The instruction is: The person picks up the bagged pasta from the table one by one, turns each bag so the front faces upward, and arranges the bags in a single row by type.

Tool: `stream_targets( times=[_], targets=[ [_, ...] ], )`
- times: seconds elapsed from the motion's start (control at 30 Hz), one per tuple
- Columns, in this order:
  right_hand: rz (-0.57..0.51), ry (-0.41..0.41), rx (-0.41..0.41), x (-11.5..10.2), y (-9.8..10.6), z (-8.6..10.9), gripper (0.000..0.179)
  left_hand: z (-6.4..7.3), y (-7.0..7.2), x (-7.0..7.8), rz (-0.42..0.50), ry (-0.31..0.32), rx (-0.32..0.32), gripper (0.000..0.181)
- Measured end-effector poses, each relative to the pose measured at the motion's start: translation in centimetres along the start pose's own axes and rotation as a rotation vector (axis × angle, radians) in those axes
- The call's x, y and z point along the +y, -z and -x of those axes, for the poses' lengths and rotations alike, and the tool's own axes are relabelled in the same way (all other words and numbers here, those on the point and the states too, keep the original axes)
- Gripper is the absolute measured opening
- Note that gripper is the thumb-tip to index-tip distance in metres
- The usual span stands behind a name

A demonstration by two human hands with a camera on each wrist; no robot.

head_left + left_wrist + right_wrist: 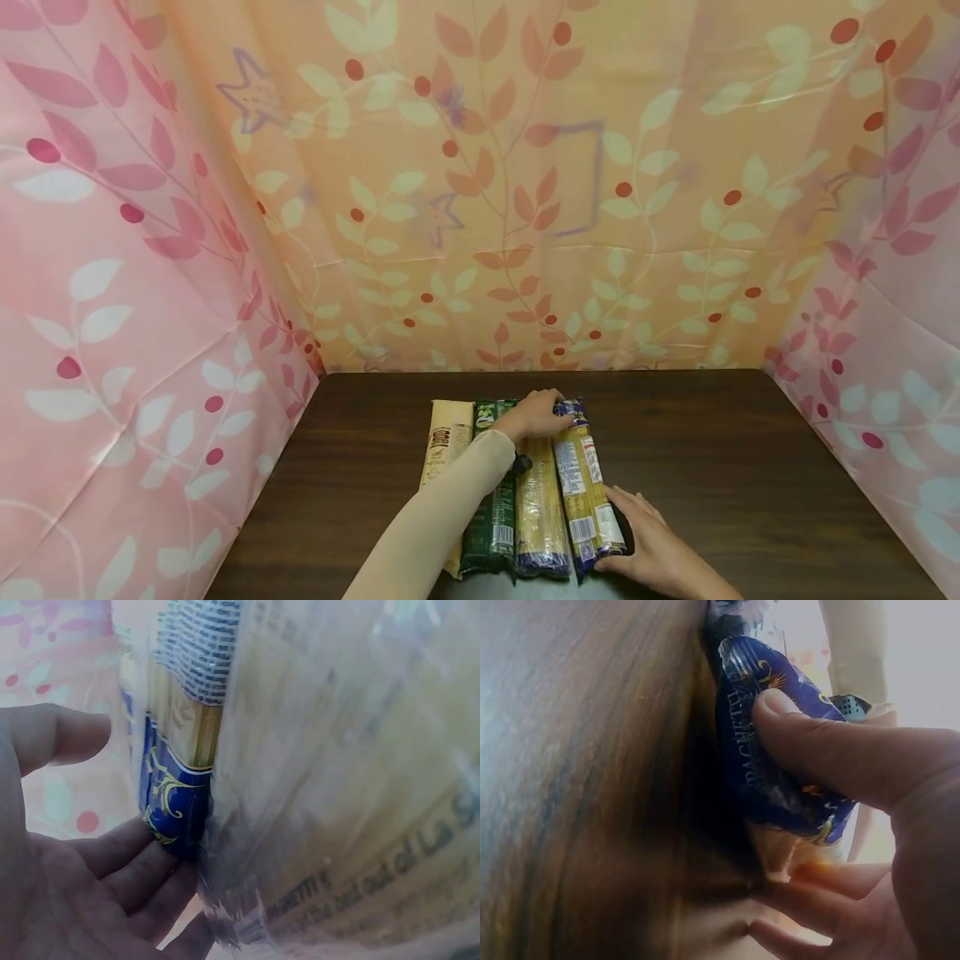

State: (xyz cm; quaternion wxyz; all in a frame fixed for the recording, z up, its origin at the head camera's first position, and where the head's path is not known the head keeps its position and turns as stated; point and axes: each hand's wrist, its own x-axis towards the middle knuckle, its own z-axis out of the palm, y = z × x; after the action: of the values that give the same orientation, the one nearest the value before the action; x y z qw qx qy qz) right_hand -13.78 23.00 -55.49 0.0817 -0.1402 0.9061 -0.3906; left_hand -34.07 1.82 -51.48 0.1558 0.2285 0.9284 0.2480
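Four long pasta packs lie side by side, their ends toward and away from me. The rightmost, a spaghetti pack with blue ends and white labels, has a hand at each end. My left hand reaches across to its far end; in the left wrist view, fingers touch the blue end while the thumb stands apart. My right hand holds the near right corner, its thumb on the blue end and its fingers along the side, low by the table.
Left of it lie a clear spaghetti pack, a dark green pack and a cream pack, partly covered by my left sleeve. All lie on a dark wooden table, with patterned cloth around its back and sides.
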Motion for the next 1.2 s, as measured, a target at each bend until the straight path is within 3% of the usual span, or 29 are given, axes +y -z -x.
stream_targets(
  times=[0.43,0.67,1.1,1.2],
  targets=[
    [0.032,0.272,0.088,-0.3,0.5,0.4,0.104,0.6,0.4,0.3,0.140,-0.011,0.170,0.054],
    [-0.036,0.367,0.087,-0.4,0.4,0.3,0.104,1.1,0.7,0.5,0.230,0.004,0.193,0.055],
    [-0.036,0.535,0.066,-0.3,-0.2,-0.1,0.100,1.6,0.7,0.7,0.217,0.033,0.232,0.082],
    [-0.044,0.562,0.061,-0.3,-0.2,-0.2,0.102,1.6,0.6,0.6,0.222,0.042,0.244,0.078]
  ],
)
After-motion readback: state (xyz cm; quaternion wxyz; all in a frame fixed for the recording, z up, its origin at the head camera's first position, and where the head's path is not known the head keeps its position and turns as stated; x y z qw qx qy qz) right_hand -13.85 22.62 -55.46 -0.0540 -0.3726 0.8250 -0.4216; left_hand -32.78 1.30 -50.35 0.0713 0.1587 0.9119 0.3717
